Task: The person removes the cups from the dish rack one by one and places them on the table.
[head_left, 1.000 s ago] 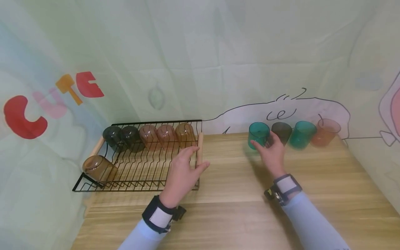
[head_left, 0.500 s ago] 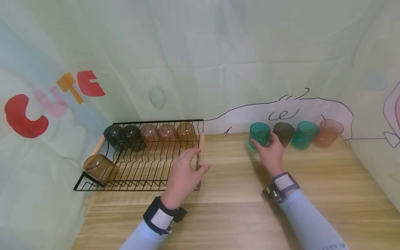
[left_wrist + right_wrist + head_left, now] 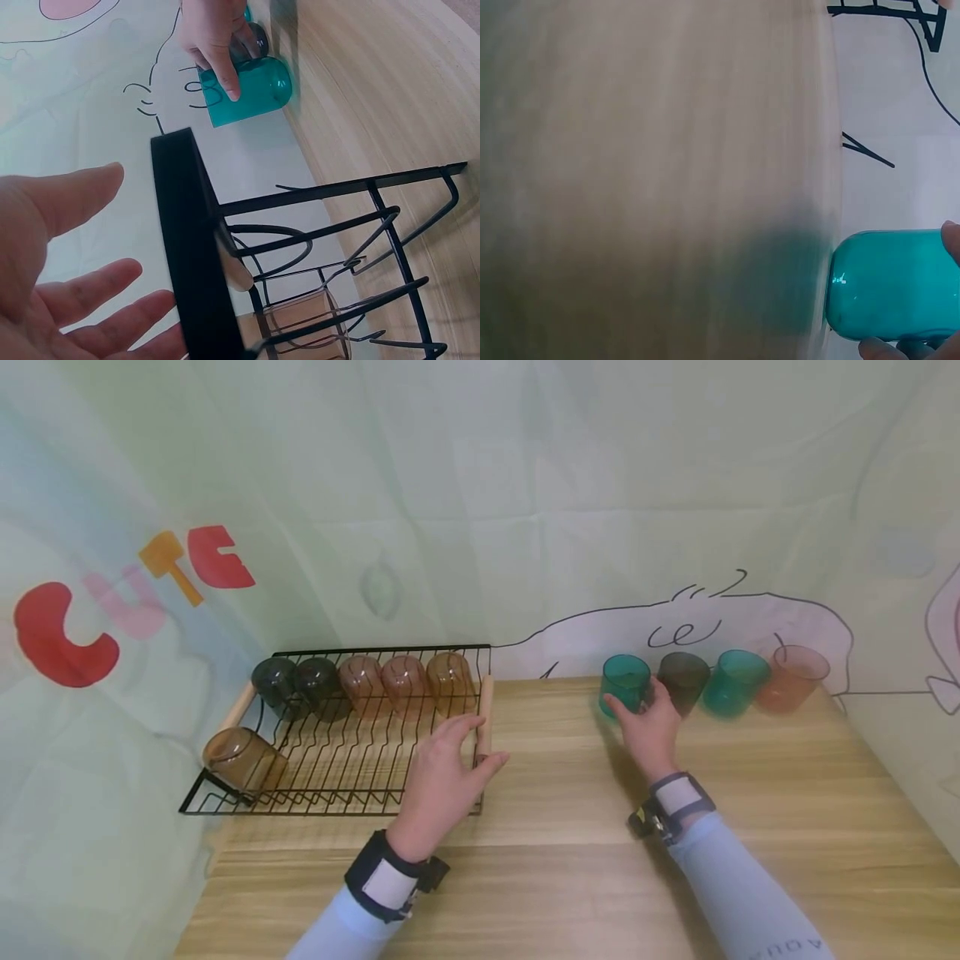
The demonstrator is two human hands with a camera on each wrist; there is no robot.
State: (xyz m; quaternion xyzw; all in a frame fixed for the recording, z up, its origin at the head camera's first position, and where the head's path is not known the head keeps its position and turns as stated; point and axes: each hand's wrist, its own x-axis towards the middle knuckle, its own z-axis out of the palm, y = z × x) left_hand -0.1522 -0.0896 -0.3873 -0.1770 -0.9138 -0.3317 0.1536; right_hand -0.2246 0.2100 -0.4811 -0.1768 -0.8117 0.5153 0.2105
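Observation:
My right hand (image 3: 651, 735) grips a teal glass cup (image 3: 624, 675) between thumb and fingers, at the left end of the cup row. The cup stands upright, mouth up; the right wrist view shows its rounded base (image 3: 855, 285) at the tabletop. Over the right end of the black wire rack (image 3: 375, 768) hovers my left hand (image 3: 438, 777), with thumb and fingers spread and nothing between them. Its fingertips are close to the rack's wooden handle (image 3: 486, 710); whether they touch it I cannot tell.
Right of the held cup stand a dark grey cup (image 3: 684, 681), another teal cup (image 3: 737, 681) and a pink cup (image 3: 797, 677). Several upturned cups line the rack's back; an amber cup (image 3: 243, 760) lies tilted at its left front. A printed cloth (image 3: 525, 527) hangs behind.
The whole scene has shifted slightly right in the head view. Both hands keep nearly the same pose, and the right hand still holds the teal cup in its place.

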